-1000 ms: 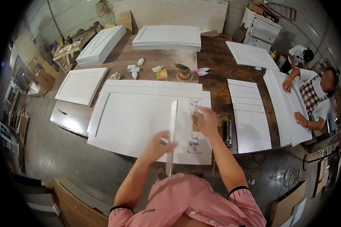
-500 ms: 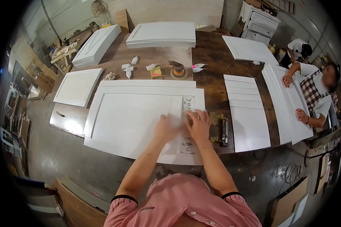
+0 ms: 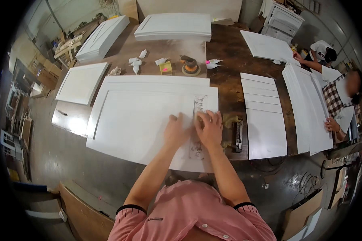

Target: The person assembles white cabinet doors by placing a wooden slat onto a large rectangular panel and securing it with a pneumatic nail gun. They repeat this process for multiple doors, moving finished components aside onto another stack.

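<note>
A large white shaker-style door panel (image 3: 138, 124) lies flat in front of me on other white panels. Along the right part of it runs a narrow pale strip (image 3: 196, 149) with dark print, partly covered by my hands. My left hand (image 3: 176, 131) rests at the strip's left side with bent fingers; their tips are mostly hidden. My right hand (image 3: 210, 129) arches over the strip, its fingers curled and thumb drawn toward them. Anything pinched there is too small to make out.
Beyond the panel are an orange-and-black sander (image 3: 190, 66), a yellow box (image 3: 165, 68) and white squeeze bottles (image 3: 135, 66). A dark metal tool (image 3: 237, 136) and white boards (image 3: 265, 124) lie to the right. A co-worker (image 3: 338, 96) stands by stacked panels (image 3: 305, 108).
The view has shifted slightly, so the table sits higher. My left fingers have moved a little while both hands stay at the strip. The co-worker's one hand has moved farther back, off the stacked panels.
</note>
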`<state>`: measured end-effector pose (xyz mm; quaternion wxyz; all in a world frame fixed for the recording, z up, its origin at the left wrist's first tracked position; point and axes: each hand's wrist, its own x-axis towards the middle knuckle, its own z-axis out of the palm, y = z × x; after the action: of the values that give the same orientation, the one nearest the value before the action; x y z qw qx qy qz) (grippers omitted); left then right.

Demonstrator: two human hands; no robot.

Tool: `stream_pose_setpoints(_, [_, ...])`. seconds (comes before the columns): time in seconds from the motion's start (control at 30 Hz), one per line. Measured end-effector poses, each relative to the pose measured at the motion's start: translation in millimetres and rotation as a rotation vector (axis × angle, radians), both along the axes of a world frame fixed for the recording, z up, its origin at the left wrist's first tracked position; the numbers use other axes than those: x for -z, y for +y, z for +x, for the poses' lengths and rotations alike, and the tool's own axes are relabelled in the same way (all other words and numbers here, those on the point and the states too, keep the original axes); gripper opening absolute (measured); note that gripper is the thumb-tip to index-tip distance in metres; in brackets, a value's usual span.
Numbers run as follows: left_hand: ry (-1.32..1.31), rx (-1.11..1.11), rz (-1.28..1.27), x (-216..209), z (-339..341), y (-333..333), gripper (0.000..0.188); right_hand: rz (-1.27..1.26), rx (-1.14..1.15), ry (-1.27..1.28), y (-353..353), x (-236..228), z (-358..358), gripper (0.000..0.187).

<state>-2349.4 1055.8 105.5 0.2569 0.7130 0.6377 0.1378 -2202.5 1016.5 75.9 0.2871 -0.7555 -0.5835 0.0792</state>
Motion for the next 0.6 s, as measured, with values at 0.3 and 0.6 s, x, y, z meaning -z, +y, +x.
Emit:
stream_pose_setpoints(0.3, [-0.036,0.034,0.217,17,-3,-22,0.052,0.075,-0.041,0.029,2,8,0,0.039])
stream_pose_setpoints(0.6, [-0.025,0.18,0.524,41,-11,-36,0.044,0.005,-0.016,-0.019,4,8,-5,0.044])
